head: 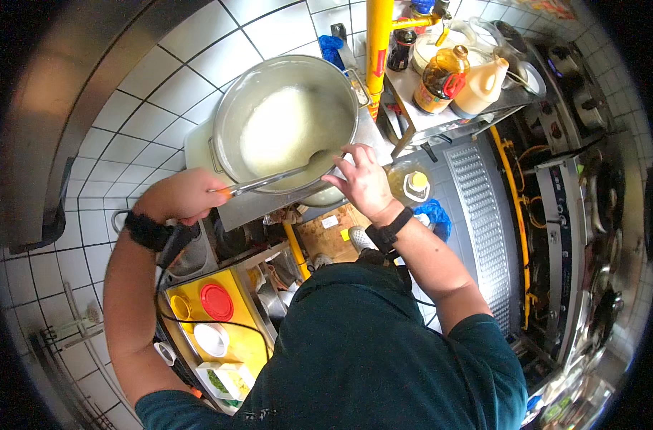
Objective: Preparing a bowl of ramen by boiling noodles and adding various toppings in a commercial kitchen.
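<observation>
A large metal stockpot (227, 115) stands before me against the tiled wall, with pale, cloudy contents and a bright glare inside. My left hand (189, 194) grips the orange handle of a long metal ladle (270, 179). The ladle slants across the near rim, and its dark bowl end lies inside the pot by the right wall. At the near right rim is my right hand (365, 183), its thumb and fingers around the pot's edge. The depth of the contents cannot be told.
Right of the pot rises a yellow pipe (379, 48). Beyond it, a metal table (407, 115) bears an amber bottle (442, 80) and a cream-coloured jug (481, 88). A yellow-capped container (416, 185) stands on the floor. Bowls and lids occupy a yellow board (245, 333) at lower left.
</observation>
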